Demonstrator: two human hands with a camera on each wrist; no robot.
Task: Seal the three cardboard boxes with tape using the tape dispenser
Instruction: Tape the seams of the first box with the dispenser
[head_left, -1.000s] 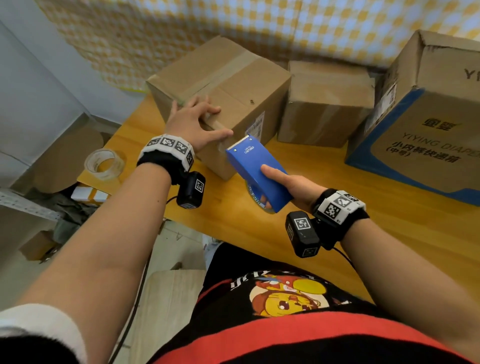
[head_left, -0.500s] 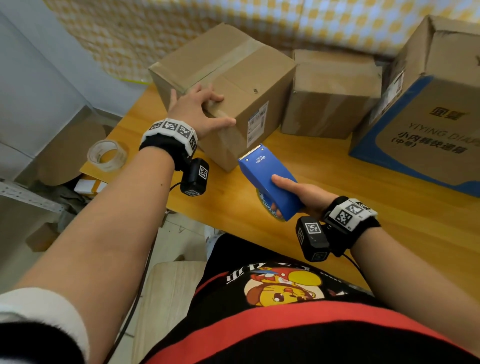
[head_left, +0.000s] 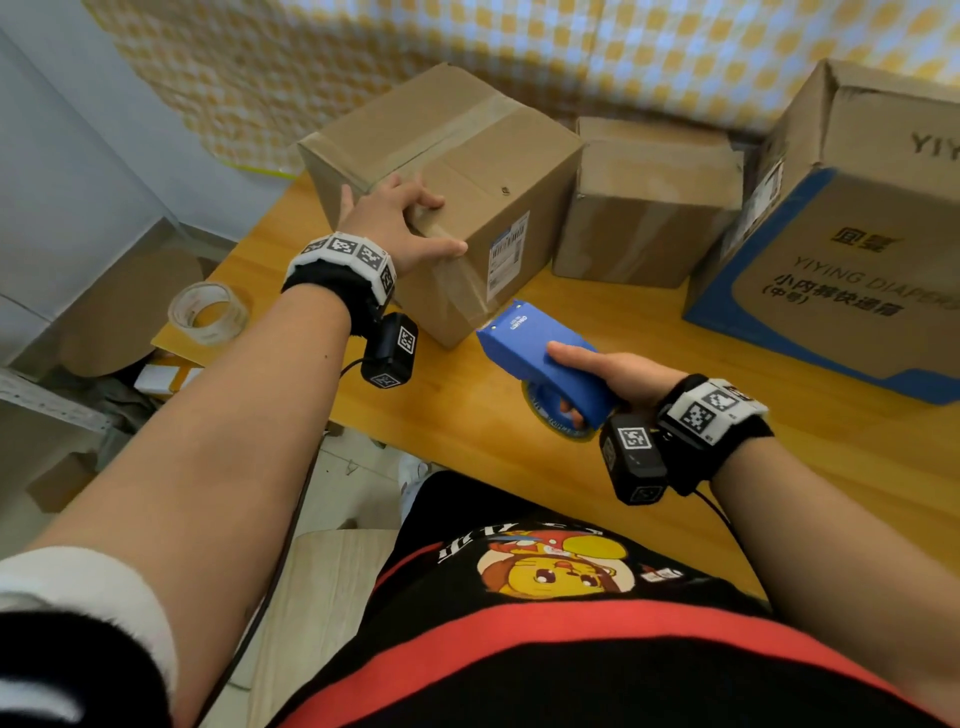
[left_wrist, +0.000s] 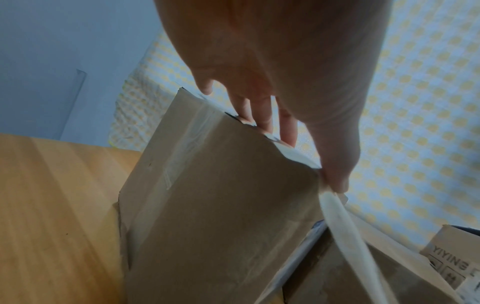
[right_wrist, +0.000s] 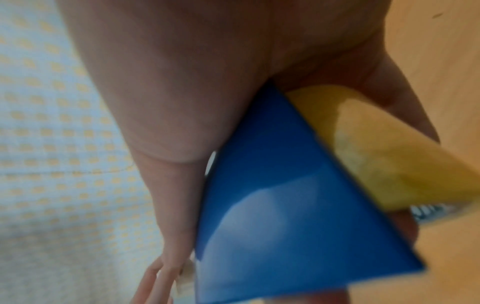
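Observation:
Three cardboard boxes stand along the back of the wooden table. On the left box, which has a tape strip across its top, my left hand grips the near top corner, fingers over the top edge and thumb on the labelled side. A plain middle box and a large blue-printed box stand to its right. My right hand holds the blue tape dispenser, its toothed end close to the left box's lower corner. The tape roll sits under the blue cover.
A spare roll of clear tape lies at the table's left edge. Bare tabletop stretches in front of the boxes on the right. The left box fills the left wrist view. A checked cloth covers the wall behind.
The right hand has drawn the dispenser back from the left box's labelled side, toward me and slightly right. The left hand has stayed on the box corner.

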